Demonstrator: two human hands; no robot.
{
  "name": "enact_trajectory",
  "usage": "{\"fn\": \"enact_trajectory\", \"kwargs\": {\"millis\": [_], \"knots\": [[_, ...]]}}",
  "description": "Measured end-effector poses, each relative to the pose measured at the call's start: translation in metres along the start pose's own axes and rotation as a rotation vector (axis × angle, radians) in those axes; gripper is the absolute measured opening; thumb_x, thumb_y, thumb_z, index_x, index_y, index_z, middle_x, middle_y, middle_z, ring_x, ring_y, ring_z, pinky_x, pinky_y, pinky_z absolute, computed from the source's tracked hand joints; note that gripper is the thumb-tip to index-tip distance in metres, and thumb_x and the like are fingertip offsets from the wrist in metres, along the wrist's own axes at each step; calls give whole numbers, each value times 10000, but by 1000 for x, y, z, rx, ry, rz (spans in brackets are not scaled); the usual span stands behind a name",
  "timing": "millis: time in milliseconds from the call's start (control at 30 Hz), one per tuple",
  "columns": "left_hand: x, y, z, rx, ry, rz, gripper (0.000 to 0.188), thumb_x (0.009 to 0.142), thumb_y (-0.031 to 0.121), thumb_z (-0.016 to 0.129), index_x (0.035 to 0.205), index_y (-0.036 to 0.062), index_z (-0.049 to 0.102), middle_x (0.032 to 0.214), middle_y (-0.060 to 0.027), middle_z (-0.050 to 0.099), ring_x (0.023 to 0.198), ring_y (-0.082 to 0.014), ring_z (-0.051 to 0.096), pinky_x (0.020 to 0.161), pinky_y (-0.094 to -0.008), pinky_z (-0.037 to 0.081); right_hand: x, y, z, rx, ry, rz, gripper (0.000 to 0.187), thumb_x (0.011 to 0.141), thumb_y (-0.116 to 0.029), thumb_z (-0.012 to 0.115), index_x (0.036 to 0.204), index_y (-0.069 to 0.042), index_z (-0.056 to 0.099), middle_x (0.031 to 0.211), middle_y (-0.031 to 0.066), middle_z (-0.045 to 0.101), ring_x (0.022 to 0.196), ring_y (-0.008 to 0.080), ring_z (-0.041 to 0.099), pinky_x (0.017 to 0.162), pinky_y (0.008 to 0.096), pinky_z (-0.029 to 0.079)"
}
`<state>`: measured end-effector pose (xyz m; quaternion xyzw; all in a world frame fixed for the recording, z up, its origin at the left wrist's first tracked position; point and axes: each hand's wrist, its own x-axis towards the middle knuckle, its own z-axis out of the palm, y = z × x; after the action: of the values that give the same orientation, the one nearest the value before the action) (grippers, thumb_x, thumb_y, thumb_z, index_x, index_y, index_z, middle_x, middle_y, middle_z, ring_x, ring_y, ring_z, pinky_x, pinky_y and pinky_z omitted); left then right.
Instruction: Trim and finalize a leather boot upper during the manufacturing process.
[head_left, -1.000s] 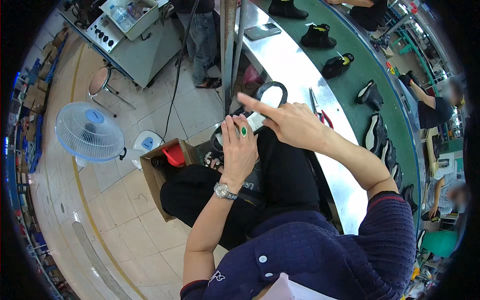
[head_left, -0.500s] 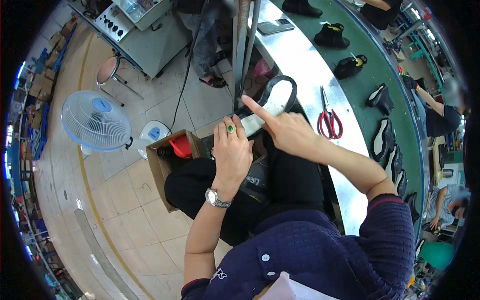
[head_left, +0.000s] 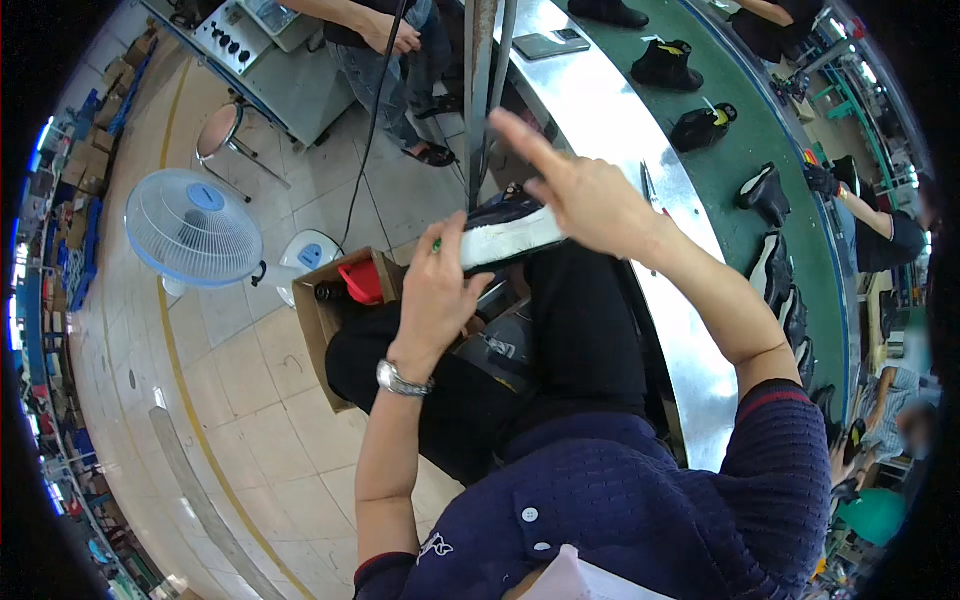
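Observation:
A black shoe with a white sole (head_left: 510, 240) is held over my lap, its pale sidewall turned up. My left hand (head_left: 433, 290) grips its near-left end, fingers over the top and thumb below; a green-stoned ring and a metal watch (head_left: 390, 377) are on that arm. Over the shoe's right end is my right hand (head_left: 600, 205), slightly blurred. Its index finger stretches forward and its thumb stands apart, while the remaining fingers are hidden under the hand. Scissors (head_left: 648, 180) lie on the metal table just beyond my right hand, their handles mostly covered by my arm.
The metal table (head_left: 695, 360) curves along my right, with a phone (head_left: 550, 44) at its far end. Beyond runs a green conveyor (head_left: 700, 170) carrying several black shoes. At left are a cardboard box (head_left: 318, 345), a fan (head_left: 193, 228) and a stool (head_left: 219, 131). A person (head_left: 385, 70) stands ahead.
The shoe has tipped from showing its sole to showing its side. My left hand has shifted slightly left, and my right hand has risen a little. The person ahead now shows an arm.

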<state>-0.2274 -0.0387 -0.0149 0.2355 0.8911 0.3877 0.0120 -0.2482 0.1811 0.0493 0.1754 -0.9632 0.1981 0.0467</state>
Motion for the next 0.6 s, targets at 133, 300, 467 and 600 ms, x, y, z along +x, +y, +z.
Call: {"fn": "enact_trajectory", "kwargs": {"millis": [133,300,467,600], "knots": [[-28,-11,-1,-175,146,44,841,770,65,715,1488,65,278,1519,-188,307,1378,-297,346,1114,-366,303,-21,7,-19,-24,-258,152,733,926,-73,530,1525,-200,125,624,188,605,547,352,613,589,442,488],[-91,-3,27,-1525,5,-737,647,1023,481,347,1527,111,181,1378,-107,478,1168,-148,520,918,-292,463,-52,-30,-37,665,-663,512,575,956,-132,535,1475,-107,289,774,117,669,557,164,628,619,317,508],[-107,-19,41,-2102,-57,-757,591,1004,511,361,1400,82,445,1326,-123,560,1140,-244,597,985,-395,475,-39,-62,-32,280,-942,95,564,927,-160,576,1444,-108,356,819,173,669,627,263,637,618,373,507],[-104,2,47,-1975,105,-910,542,1012,493,363,1316,69,512,1188,-82,633,1047,-196,633,932,-354,501,-10,-93,-21,-13,-1101,-147,575,901,-111,578,1429,-69,354,853,226,679,741,345,687,671,451,534]]}}
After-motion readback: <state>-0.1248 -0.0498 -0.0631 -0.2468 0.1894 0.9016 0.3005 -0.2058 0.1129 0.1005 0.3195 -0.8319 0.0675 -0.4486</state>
